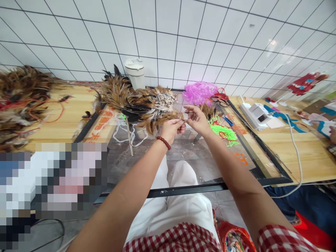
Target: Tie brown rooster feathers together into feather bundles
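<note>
My left hand (172,130), with a dark red bead bracelet at its wrist, pinches brown feathers (170,116) near their quill ends. Close against it, the thumb and a finger of my right hand (197,120) pinch at the same quill ends, the other fingers spread. What exactly lies between the right fingertips is too small to make out. A large pile of brown and black feathers (141,101) lies just beyond and left of my hands. White cord (120,140) and a thin stick (129,136) are below the pile.
A black-framed glass panel (210,185) spans the wooden table. A white cup (135,73) stands at the back. Pink plastic (201,91), green strings (225,134) and blue-handled pliers (228,121) lie right. More feathers (23,91) lie far left; a power strip (250,111) is right.
</note>
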A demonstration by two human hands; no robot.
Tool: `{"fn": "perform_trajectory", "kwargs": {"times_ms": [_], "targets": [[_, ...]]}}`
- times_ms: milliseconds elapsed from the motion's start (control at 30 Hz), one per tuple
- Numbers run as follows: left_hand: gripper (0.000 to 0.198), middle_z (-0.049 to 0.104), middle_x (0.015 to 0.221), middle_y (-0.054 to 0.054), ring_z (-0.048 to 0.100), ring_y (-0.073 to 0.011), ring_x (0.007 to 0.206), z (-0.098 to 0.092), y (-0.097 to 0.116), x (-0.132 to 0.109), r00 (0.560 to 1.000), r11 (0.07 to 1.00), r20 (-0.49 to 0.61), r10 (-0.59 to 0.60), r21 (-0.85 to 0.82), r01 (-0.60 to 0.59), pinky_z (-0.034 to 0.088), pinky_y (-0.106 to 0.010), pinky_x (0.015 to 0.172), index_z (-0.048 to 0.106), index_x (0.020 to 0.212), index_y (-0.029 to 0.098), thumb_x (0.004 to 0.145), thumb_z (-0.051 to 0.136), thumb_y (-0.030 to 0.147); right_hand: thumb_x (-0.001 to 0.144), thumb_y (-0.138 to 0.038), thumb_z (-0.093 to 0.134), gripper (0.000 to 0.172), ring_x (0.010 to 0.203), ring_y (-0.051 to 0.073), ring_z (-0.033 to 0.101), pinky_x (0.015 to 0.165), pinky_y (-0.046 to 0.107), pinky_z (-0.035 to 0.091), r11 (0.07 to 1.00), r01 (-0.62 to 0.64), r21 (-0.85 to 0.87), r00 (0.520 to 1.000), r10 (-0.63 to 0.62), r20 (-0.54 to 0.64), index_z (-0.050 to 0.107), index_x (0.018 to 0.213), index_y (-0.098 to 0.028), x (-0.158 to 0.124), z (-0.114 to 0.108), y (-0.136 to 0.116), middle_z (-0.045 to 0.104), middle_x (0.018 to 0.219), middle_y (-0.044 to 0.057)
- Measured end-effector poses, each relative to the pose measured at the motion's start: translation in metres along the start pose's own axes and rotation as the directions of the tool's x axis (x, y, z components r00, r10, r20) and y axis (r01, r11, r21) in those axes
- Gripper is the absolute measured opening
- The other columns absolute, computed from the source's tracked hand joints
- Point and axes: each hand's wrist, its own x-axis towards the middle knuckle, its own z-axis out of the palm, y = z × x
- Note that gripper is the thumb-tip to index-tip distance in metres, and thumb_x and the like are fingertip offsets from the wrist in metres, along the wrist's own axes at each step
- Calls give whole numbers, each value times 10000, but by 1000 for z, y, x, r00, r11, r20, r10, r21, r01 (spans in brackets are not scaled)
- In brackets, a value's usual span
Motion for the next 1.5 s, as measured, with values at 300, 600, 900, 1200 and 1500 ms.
{"fn": "perform_trajectory", "kwargs": {"times_ms": [300,600,900,1200,1500], "targets": [[80,575,545,-3,522,-61,447,0,2,1,1000,999,-30,-4,-42,2,432,-184,478,605,683,96,756,634,106,779,-297,641,409,954,192,515,829,356,460,894,391,-220,908,-337,248,621,1185,-250,-4,-9,-11,538,1068,80],[82,597,578,-11,544,-65,475,-1,2,2,999,997,-49,7,-78,-11,457,-195,509,614,699,94,775,632,118,724,-396,704,195,647,122,524,649,284,450,976,-71,205,980,107,-167,697,777,-209,3,5,4,619,716,4],[47,680,715,-57,642,-88,621,-4,5,3,989,972,-149,9,-229,-43,515,-218,657,620,750,94,792,630,113,615,-381,767,231,533,70,434,540,228,367,862,-223,454,961,273,-46,658,692,-192,3,3,1,571,622,-31],[99,703,739,-88,668,-128,619,-5,8,0,996,993,4,-84,-88,84,490,-213,575,660,802,86,753,691,166,613,-424,745,258,707,138,564,692,285,460,942,-204,265,972,227,-61,680,713,-196,1,11,-3,651,732,5],[89,684,674,-71,646,-111,572,-5,7,0,996,995,24,-81,-50,82,490,-199,548,655,809,81,761,678,152,607,-421,760,262,596,116,543,604,272,472,918,-228,324,969,247,-16,697,727,-197,-3,20,-2,643,672,-7]]}}
